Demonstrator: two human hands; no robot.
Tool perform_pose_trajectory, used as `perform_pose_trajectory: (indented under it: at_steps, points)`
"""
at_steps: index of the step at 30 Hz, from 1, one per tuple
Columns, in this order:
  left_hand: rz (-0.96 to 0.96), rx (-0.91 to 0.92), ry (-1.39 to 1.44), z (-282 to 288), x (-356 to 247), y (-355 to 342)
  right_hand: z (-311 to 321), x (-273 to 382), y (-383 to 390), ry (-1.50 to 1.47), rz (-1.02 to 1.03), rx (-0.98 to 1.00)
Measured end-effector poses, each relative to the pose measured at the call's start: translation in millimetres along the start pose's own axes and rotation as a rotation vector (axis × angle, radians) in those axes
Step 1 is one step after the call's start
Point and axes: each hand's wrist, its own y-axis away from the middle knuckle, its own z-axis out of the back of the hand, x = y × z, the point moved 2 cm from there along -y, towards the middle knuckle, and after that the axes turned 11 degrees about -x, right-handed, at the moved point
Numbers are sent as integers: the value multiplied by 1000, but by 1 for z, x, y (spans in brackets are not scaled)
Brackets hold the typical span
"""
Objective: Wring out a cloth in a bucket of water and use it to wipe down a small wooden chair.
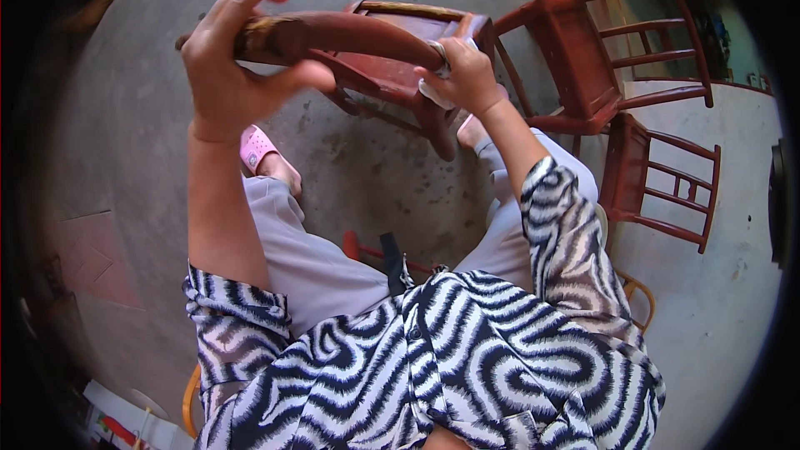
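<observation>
A reddish-brown wooden chair (375,67) is tipped over in front of me between my feet. One curved wooden bar of it (342,32) runs across toward me, with worn, bare wood near its left end. My left hand (237,67) lies against that end, fingers and thumb spread apart and stretched rather than wrapped round it. At the bar's other end, my right hand (465,75) is closed on a white cloth (433,93) pressed against the wood. Part of the cloth is hidden under the fingers.
Two more red-brown wooden chairs, a larger one (575,58) and a smaller one (629,167), are at the right. My foot in a pink clog (256,148) is on the grey concrete floor (150,142). A reddish flat piece (100,258) lies at the left.
</observation>
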Motion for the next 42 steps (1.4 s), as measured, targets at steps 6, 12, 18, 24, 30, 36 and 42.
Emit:
perform_pose_trajectory:
  at_steps: [6,12,18,24,30,36,42]
  points:
    - [331,82,-311,-2,14,2,-12,-19,-42,51,-150,56]
    - [471,-42,-523,-17,17,-3,-28,-12,-60,495,-385,160]
    - [551,-43,-547,-19,20,6,-15,13,-20,545,88,141]
    - [434,-82,-379,-30,9,7,-8,-19,-41,436,-188,363]
    - [370,-108,-340,-30,13,24,-16,-38,-70,371,-385,666]
    - [437,-139,-537,-27,16,24,0,-58,-78,25,-155,454]
    - [574,-190,-524,-23,14,21,6,-49,-69,195,-209,35]
